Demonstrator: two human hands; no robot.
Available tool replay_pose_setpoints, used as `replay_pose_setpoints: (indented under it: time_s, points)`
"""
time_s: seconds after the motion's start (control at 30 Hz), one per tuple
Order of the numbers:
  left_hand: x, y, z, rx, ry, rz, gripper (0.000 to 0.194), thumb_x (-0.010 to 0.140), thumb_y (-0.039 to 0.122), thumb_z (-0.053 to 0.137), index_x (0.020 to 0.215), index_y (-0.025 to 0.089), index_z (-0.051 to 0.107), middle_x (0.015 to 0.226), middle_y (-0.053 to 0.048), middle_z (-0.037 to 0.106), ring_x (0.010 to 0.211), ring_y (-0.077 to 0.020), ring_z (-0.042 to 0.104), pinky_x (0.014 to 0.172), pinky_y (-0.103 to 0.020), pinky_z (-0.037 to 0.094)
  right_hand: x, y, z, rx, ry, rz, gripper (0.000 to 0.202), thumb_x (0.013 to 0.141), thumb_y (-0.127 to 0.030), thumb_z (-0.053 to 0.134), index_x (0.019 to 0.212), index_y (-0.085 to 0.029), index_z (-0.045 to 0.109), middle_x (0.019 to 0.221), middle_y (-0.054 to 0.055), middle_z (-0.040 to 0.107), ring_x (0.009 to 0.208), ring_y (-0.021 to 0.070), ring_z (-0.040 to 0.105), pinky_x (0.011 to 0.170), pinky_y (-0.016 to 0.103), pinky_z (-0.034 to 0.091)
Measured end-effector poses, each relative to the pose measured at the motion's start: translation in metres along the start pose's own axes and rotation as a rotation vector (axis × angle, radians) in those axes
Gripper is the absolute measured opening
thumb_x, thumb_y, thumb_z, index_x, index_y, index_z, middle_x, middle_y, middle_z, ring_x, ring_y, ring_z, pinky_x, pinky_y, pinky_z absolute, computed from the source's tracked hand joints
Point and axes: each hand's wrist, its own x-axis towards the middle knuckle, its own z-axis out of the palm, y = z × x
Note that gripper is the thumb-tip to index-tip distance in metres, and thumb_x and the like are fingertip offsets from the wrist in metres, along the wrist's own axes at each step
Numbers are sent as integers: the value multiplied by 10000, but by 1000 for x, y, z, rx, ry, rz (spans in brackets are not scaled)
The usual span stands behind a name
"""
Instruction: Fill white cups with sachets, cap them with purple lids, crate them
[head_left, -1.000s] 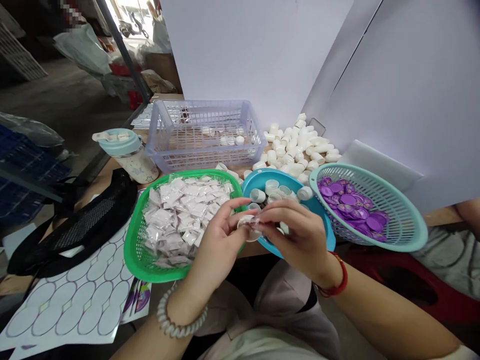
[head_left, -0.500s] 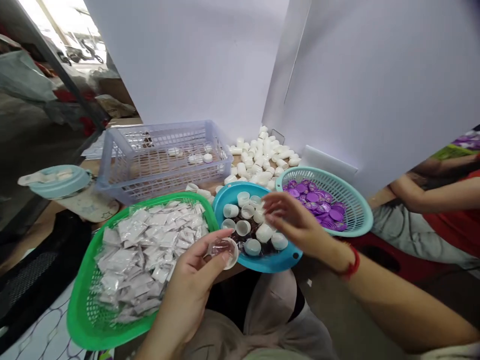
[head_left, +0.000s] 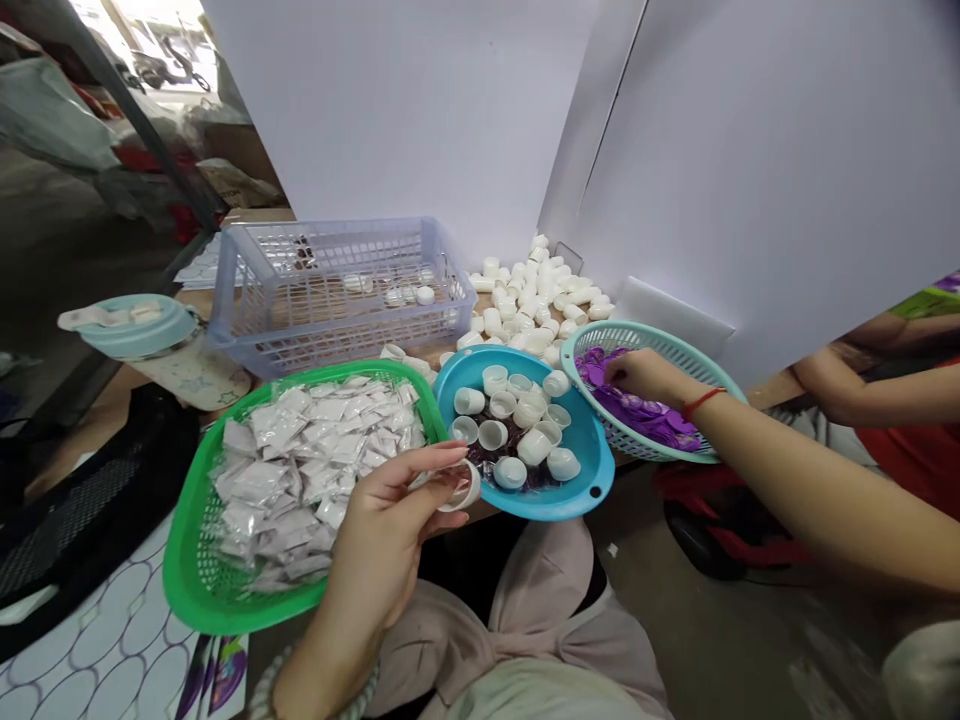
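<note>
"Where is your left hand (head_left: 397,505)?"

"In front of the blue bowl (head_left: 586,440), clamped on a cup (head_left: 466,486): I pinch it between thumb and fingers. Something reddish shows inside, too small for me to make out."

"And your right hand (head_left: 649,377)?"

"Over in the teal basket (head_left: 679,347), fingertips down among the purple discs (head_left: 660,422). They're hidden in there, so I can't tell whether they're together or apart, or whether I have a disc."

"What does the bowl hold?"

"White cups (head_left: 538,443), some upright, some tipped over, lying on something dark."

"And around it?"

"Just left of it is the green basket (head_left: 178,575), full of white packets (head_left: 300,470) in clear film. Behind that is the crate (head_left: 345,343), with a bottle (head_left: 161,345) to its left and a pile of white caps (head_left: 534,300) to its right."
</note>
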Motion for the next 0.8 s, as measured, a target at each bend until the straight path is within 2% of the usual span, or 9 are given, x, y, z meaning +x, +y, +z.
replay_pose_setpoints:
  time_s: [0.13,0.3,0.37,0.43,0.5,0.6,0.67,0.73,0.8]
  points:
    - [3,0,1,23,-14,-9,135,677,266,906,798,210,880,974,-80,852,770,-164,758,560,-145,570,7,12,13,31,-5,32,253,891,-175,694,1122,-156,795,1110,186,793,1014,373,733,922,483,561]
    - [1,3,-1,-18,-144,-24,293,748,401,906,971,211,898,986,-95,858,854,-181,769,720,-189,638,11,12,21,124,28,13,106,745,-119,848,803,-188,793,816,130,784,717,307,731,697,415,563]
    - [1,4,-1,-7,-121,-6,288,722,390,939,942,209,897,984,-83,857,849,-168,761,716,-176,631,7,8,12,165,122,-15,109,738,-125,865,749,-177,770,715,109,744,629,250,698,647,372,534]
    - [2,6,0,15,-87,4,292,696,344,964,938,198,890,914,-62,847,806,-139,739,705,-159,619,-4,-5,-1,199,286,-52,96,812,-183,835,759,-172,755,710,116,719,658,241,696,674,372,533]
    - [3,8,2,-8,-74,17,303,687,306,971,947,190,866,871,-42,832,767,-121,717,679,-155,608,-24,-33,-14,241,458,-103,66,887,-256,799,897,-200,766,858,133,751,803,272,727,757,395,568]
    - [6,9,8,-107,-66,13,364,665,227,982,963,219,773,941,-15,840,745,-114,716,630,-164,596,-68,-103,-22,400,606,-317,330,935,-366,801,1245,-322,697,1165,58,771,1038,262,752,911,401,635]
    - [7,7,12,-148,-71,14,400,645,197,990,944,216,725,986,-18,849,720,-107,714,612,-165,591,-94,-157,-19,583,682,-685,360,914,-294,836,1250,-312,709,1185,61,781,1080,272,765,933,415,654]
    - [7,5,16,-159,-87,34,363,648,208,990,908,187,737,955,-33,851,705,-100,714,621,-157,592,-108,-201,-11,593,749,-843,386,949,-201,788,1316,-276,694,1235,84,780,1110,248,765,973,383,646]
    - [5,4,16,-176,-100,55,320,666,234,986,901,167,780,904,-39,847,718,-101,727,650,-147,601,-110,-228,0,614,814,-863,344,984,-201,750,1320,-254,696,1252,98,780,1120,237,762,998,382,633]
